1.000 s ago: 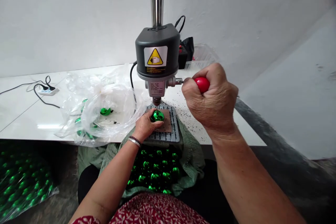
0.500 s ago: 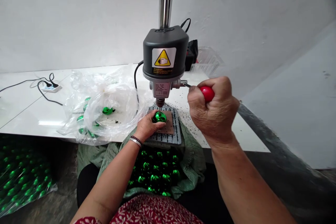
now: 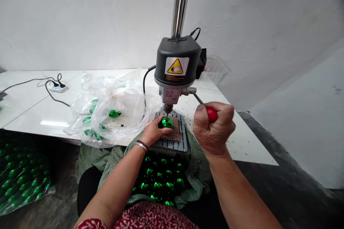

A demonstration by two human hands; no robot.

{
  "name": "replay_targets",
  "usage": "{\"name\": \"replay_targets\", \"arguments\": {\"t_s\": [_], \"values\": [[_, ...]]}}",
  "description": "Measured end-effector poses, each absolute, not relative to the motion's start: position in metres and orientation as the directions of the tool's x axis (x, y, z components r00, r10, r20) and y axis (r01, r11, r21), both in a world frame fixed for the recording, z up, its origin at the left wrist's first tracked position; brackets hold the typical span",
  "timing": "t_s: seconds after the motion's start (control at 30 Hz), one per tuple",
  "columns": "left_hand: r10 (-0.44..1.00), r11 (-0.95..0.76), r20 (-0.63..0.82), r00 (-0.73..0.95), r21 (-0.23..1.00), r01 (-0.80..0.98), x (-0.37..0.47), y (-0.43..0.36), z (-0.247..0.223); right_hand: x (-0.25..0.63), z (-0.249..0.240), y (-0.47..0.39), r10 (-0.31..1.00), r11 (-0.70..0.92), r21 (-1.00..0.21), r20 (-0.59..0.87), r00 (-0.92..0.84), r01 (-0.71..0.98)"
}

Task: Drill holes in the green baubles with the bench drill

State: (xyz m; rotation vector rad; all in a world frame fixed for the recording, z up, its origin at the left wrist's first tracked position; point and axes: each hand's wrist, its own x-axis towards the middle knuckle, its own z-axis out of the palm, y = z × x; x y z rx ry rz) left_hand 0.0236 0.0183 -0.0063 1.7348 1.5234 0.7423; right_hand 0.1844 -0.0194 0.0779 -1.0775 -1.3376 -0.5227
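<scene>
A drill press (image 3: 178,62) with a black motor housing stands before me on the white table. My left hand (image 3: 154,131) grips a shiny green ball (image 3: 167,122), thumb and fingers around its side, on a brown board (image 3: 175,132) over the grey slotted base (image 3: 182,143). The drill bit, below the chuck (image 3: 168,108), comes down at the ball's top; whether it is inside the ball I cannot tell. My right hand (image 3: 214,128) is closed around the red knob (image 3: 212,114) of the press's feed lever (image 3: 198,97).
Left of the press lies a clear plastic bag (image 3: 118,96) with several green balls. A green sack (image 3: 199,171) full of green balls sits in my lap, and another bag of balls (image 3: 24,175) is at lower left. A power strip (image 3: 58,88) lies far left. Dark shavings dot the table.
My right hand has swung the feed lever downward. My left hand still holds the green ball beneath the bit. The whole view has shifted slightly.
</scene>
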Motion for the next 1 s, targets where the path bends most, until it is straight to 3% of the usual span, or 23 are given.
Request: {"name": "replay_targets", "arguments": {"t_s": [0.13, 0.23, 0.43, 0.53, 0.7, 0.77, 0.9, 1.0], "values": [[0.991, -0.034, -0.048, 0.128, 0.820, 0.571, 0.025, 0.018, -0.004, 0.181, 0.069, -0.022, 0.282, 0.466, -0.366, 0.924, 0.256, 0.806], [0.991, -0.030, -0.050, 0.125, 0.823, 0.568, 0.026, 0.017, -0.003, 0.179, 0.094, -0.013, 0.313, 0.476, -0.458, 0.886, 0.342, 0.751], [0.992, -0.098, 0.051, 0.114, 0.886, 0.454, 0.019, -0.002, 0.004, 0.183, 0.172, 0.018, 0.603, 0.278, -0.666, 0.682, 0.414, 0.692], [0.982, -0.117, 0.038, 0.184, 0.890, 0.440, 0.004, -0.021, 0.013, 0.180, 0.184, 0.021, 0.655, 0.222, -0.719, 0.610, 0.445, 0.659], [0.907, -0.083, -0.062, 0.417, 0.944, 0.320, -0.026, -0.050, 0.026, 0.177, 0.183, 0.016, 0.647, 0.205, -0.720, 0.608, 0.460, 0.663], [0.893, -0.093, -0.080, 0.444, 0.930, 0.355, -0.035, -0.059, 0.031, 0.178, 0.182, 0.016, 0.652, 0.194, -0.715, 0.606, 0.456, 0.672], [0.953, -0.114, -0.061, 0.298, 0.836, 0.536, -0.054, -0.065, 0.048, 0.182, 0.178, 0.021, 0.625, 0.219, -0.666, 0.657, 0.422, 0.713], [0.998, -0.061, 0.023, 0.062, 0.691, 0.721, -0.076, -0.046, 0.059, 0.182, 0.176, 0.024, 0.577, 0.241, -0.621, 0.710, 0.404, 0.746]]}}
